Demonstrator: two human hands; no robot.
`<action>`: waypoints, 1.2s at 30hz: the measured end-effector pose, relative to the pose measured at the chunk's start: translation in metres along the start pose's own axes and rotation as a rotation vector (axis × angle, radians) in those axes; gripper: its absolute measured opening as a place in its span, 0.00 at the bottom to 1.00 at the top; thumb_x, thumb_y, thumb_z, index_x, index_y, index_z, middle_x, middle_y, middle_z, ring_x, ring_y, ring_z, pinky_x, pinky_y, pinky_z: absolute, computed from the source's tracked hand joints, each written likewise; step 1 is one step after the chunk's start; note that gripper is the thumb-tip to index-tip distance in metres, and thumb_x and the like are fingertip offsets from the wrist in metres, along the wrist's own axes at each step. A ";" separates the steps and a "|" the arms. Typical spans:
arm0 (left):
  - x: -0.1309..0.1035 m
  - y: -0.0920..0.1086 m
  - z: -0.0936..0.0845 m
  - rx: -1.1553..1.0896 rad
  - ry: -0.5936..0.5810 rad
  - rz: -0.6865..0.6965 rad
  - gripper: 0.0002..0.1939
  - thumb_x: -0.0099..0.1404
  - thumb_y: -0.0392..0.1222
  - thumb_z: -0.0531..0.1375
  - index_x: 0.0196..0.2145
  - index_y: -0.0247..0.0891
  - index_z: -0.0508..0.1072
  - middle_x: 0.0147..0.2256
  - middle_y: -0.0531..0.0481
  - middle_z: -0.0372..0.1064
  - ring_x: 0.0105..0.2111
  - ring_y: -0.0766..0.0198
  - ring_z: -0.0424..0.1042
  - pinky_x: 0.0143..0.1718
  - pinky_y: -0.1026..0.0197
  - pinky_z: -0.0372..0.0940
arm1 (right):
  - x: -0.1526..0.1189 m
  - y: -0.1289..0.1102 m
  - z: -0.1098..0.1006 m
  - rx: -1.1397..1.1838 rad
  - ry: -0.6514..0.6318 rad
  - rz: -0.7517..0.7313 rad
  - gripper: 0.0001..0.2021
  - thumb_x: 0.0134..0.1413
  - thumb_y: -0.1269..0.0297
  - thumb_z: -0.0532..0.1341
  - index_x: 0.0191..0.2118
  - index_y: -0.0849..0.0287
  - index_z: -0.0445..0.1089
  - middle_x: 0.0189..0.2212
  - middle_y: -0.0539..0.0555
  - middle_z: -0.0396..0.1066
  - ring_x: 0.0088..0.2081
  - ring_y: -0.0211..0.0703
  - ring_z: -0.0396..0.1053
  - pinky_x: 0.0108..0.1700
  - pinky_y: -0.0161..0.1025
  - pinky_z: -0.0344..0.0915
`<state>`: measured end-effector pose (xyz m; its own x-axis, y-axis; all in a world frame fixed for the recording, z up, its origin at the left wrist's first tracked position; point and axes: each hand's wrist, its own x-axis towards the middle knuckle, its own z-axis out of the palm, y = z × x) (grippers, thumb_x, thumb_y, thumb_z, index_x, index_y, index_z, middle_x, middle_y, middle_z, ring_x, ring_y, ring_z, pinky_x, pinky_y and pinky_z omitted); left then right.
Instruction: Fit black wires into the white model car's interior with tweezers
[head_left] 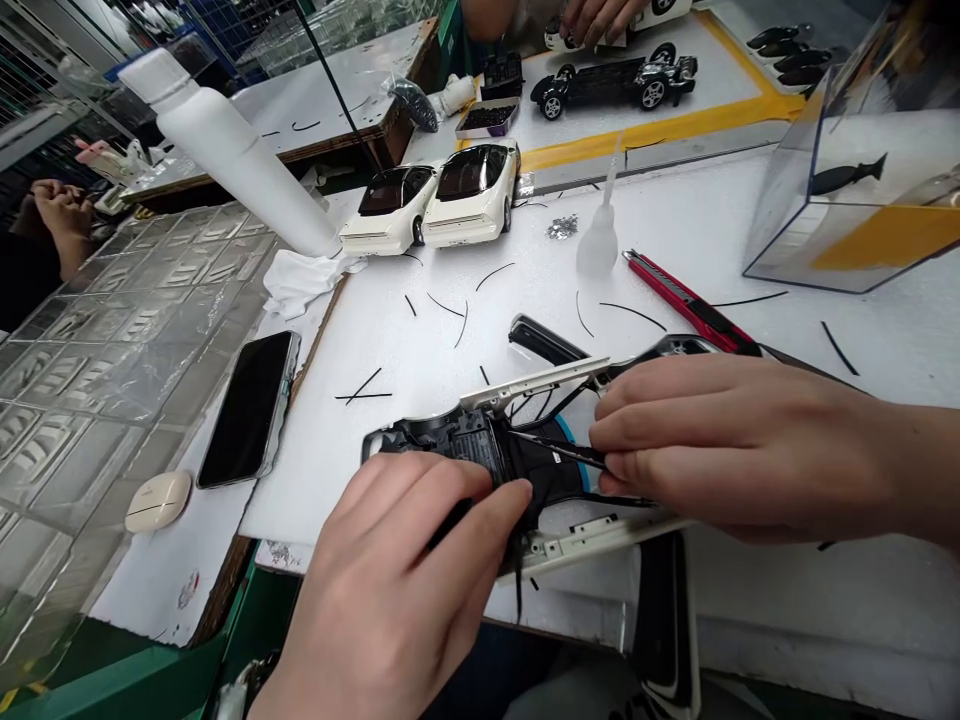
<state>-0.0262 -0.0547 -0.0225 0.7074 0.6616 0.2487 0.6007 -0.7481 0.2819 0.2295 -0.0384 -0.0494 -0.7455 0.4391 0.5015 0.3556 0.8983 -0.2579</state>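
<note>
A model car body [600, 535] with white side sills and a black inner part lies underside up near the table's front edge, its doors swung out. My left hand [405, 570] is closed over its left end, thumb and fingers gripping the black part. My right hand [739, 445] pinches slim black tweezers [559, 445], whose tips point left into the car body. A thin black strip [518, 580] hangs down beside my left fingertips. The far side of the car body is partly covered by my right hand.
Beyond lie a red utility knife [690, 300], a dropper bottle [598, 240], two white model cars [472, 195] and a white bottle [232, 150]. A phone [247, 410] and earbud case [158, 501] are left. Another person's hand [600, 20] works at the back; a clear box [847, 240] stands right.
</note>
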 end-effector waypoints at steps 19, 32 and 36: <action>-0.003 -0.001 0.001 -0.017 0.037 0.019 0.13 0.68 0.29 0.53 0.45 0.38 0.73 0.40 0.52 0.66 0.39 0.67 0.62 0.40 0.61 0.57 | 0.002 0.003 0.000 0.064 -0.026 0.064 0.07 0.56 0.80 0.55 0.34 0.60 0.62 0.32 0.53 0.69 0.37 0.41 0.65 0.38 0.41 0.65; -0.005 -0.001 0.002 -0.014 0.046 0.009 0.12 0.69 0.31 0.53 0.45 0.40 0.73 0.40 0.52 0.67 0.38 0.65 0.63 0.38 0.59 0.58 | 0.002 0.002 0.001 0.048 -0.027 0.073 0.06 0.58 0.77 0.55 0.34 0.59 0.62 0.34 0.54 0.70 0.38 0.42 0.66 0.40 0.41 0.66; -0.006 0.002 0.003 -0.003 0.059 0.001 0.13 0.68 0.29 0.53 0.44 0.40 0.73 0.40 0.52 0.68 0.37 0.64 0.64 0.38 0.59 0.58 | 0.002 0.002 0.000 0.039 -0.044 0.080 0.06 0.59 0.77 0.54 0.35 0.59 0.61 0.34 0.53 0.70 0.38 0.40 0.66 0.41 0.40 0.67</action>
<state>-0.0283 -0.0599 -0.0266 0.6845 0.6629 0.3034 0.5988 -0.7486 0.2846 0.2284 -0.0360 -0.0487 -0.7399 0.5079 0.4412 0.3936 0.8586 -0.3283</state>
